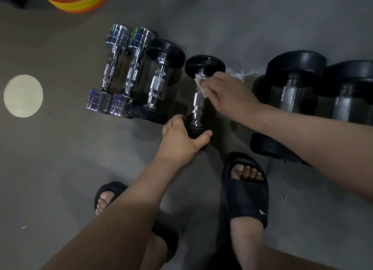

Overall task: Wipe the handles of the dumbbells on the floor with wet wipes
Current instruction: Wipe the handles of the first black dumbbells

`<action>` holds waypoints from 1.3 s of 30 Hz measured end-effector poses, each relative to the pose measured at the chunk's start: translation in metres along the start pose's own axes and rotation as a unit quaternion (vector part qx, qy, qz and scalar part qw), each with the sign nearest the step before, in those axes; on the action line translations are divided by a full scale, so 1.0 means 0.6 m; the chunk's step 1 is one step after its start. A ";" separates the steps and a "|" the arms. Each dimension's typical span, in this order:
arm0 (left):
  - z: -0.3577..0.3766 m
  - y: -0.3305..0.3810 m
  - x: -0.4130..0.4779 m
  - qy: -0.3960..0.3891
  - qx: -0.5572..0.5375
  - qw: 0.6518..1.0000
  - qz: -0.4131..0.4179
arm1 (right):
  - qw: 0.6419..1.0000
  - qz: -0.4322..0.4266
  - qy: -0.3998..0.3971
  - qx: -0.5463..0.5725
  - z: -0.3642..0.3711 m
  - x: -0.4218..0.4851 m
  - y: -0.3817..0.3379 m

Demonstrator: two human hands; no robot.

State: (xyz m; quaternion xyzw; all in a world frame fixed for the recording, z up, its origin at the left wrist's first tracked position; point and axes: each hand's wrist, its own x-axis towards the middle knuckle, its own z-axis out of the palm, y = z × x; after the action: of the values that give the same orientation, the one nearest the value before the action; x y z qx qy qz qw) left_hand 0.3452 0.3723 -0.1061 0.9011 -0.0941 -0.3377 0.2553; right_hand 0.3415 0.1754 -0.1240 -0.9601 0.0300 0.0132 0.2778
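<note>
writing: small white logo point(262, 212) on the right black slide point(246, 197), too small to read; nothing else legible
right hand point(230, 94): seen from the back, fingers bent down over the wet wipe point(201, 86) and holding it against the handle; fingertips hidden under the hand
wet wipe: whitish, crumpled, on the far part of the chrome handle, just below the far head
left hand point(179, 138): grips the near head of the small black dumbbell point(196, 104), thumb on one side, fingers curled round the other
small black dumbbell: lies on the floor point(60, 148), fourth from left in the row, near head mostly covered by the left hand
left of it: two chrome dumbbells point(113, 67) touching side by side, then a black-headed dumbbell point(157, 82) with knurled chrome handle
right of it: two large black dumbbells point(290, 92), partly behind the right forearm
shiny patch point(244, 74): on the floor just past the right hand, cannot tell what
feet: left black slide point(113, 189) partly under the left forearm, toes showing on both
top left: stack of coloured discs point(80, 1), red, green, yellow, cut by the frame
far left: round pale spot point(23, 96) on the floor
</note>
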 end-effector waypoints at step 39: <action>-0.013 0.057 0.030 0.000 0.014 0.999 -0.047 | 1.000 0.002 0.006 0.018 -0.008 -0.008 0.026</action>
State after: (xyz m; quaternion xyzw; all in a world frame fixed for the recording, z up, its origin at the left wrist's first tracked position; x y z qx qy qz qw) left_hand 0.3643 0.3400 -0.0930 0.9080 -0.0563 -0.3478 0.2267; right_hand 0.3358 0.1599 -0.1282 -0.9550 0.0339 0.0074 0.2944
